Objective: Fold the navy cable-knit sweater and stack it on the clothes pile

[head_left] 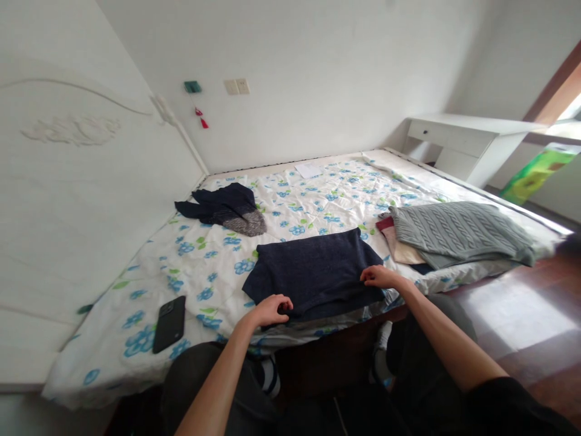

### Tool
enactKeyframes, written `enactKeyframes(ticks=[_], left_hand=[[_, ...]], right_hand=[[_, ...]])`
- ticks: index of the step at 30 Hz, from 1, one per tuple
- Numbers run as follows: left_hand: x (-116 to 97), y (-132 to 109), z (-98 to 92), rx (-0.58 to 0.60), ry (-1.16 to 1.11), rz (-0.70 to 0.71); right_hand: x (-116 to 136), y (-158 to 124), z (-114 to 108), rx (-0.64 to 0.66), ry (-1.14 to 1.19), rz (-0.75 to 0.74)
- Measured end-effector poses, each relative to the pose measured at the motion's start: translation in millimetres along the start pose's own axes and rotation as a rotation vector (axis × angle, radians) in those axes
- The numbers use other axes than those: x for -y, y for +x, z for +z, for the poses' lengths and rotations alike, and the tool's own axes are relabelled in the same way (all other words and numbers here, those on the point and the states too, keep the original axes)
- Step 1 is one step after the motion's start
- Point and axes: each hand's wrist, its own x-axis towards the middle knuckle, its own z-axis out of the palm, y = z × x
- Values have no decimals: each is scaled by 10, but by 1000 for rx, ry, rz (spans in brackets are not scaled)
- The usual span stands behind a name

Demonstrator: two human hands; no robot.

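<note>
Soft daylight enters from the right, glaring on the floor (512, 315), while wide-lens distortion bends the edges and corners blur.

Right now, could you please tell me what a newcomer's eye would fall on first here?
The folded navy sweater lies at the near edge of the blue-flowered sheet, the left hand and right hand pinching its near side. Then the grey cable-knit sweater topping a stack of folded clothes at the right, and the black phone on the sheet at the left.
</note>
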Motion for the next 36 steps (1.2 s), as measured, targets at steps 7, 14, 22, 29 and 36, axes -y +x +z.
enactKeyframes(ticks=[7,14,22,29,36], left_hand=[[-251,-82,287,-207,175,30],[-321,-89,228,-262,100,44],[-223,-164,138,-111,111,15],[-202,-142,71,-140,6,24],[-319,-185,80,-49,59,-44]], right_hand=[[334,-38,259,-34,-96,-163],[601,4,404,-70,-34,-297],[600,-109,334,58,98,-293],[557,-39,311,107,155,-320],[502,71,287,247,246,-261]])
